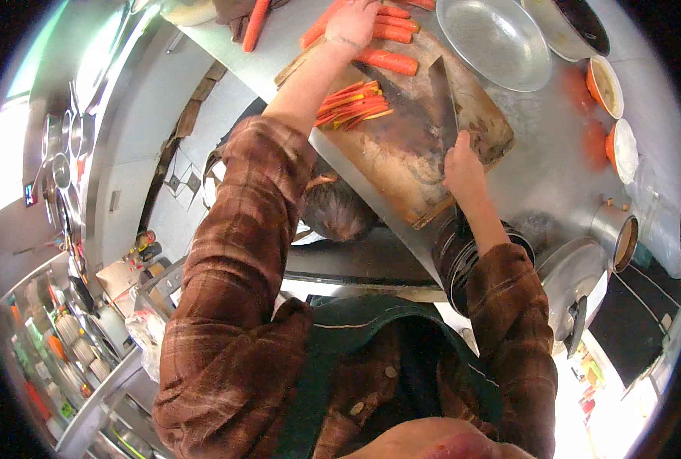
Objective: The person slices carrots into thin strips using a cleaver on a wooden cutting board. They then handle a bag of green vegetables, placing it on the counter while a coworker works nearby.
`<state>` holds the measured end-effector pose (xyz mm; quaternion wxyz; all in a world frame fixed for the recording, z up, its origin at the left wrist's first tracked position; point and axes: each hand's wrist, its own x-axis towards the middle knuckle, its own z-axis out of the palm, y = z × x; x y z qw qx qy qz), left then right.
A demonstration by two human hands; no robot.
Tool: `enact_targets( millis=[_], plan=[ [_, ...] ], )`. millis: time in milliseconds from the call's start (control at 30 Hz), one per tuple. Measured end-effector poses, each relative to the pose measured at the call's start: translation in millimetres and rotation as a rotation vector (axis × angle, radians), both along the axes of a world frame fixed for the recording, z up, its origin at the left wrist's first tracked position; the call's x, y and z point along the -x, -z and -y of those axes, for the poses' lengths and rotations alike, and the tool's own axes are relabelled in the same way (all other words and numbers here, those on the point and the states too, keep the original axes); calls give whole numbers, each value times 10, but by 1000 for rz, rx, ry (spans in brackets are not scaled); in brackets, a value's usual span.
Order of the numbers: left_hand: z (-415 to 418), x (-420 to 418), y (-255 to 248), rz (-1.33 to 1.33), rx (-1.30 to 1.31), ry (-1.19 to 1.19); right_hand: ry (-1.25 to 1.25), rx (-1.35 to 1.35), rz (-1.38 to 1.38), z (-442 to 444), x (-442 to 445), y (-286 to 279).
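Observation:
My right hand (pixel 465 163) is closed around the handle of a kitchen knife (pixel 444 100). Its broad, dark-stained blade lies over the right part of a worn wooden cutting board (pixel 369 172), pointing away from me. Across the board, my left hand (pixel 350 24) reaches in among peeled carrots (pixel 393 32) at the far edge. Its fingertips run to the top of the picture, so whether it grips one is hidden. A thick carrot piece (pixel 389 61) rests just nearer than that hand. Closer to me on the board's left side lies a bundle of thin carrot strips (pixel 353 106), red-orange with yellow.
An oval metal dish (pixel 494 43) stands beyond the board on the steel counter (pixel 538 149). Two small orange bowls (pixel 606 87) line the right side, near a metal pot (pixel 613 236) and a large lid (pixel 572 287). Another carrot (pixel 255 26) lies left of the board.

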<state>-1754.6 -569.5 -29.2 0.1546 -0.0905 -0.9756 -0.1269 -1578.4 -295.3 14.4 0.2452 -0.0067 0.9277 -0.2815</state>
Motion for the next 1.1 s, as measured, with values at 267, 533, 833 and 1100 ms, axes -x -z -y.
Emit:
enact_targets(
  millis=[267,533,833,1100],
  plan=[
    [-103,506,-165,315,69,36,32,9,-38,-106,-5,103],
    [31,324,-304,140,303,-15,-73,26,-151,-69,-50,179],
    [-601,-1703,-522,11,-247,137,-97,59,-247,-113,16,304],
    [-1044,-2683,-88,-34,-113,166,-32,94,-103,-44,-13,10]
  ],
)
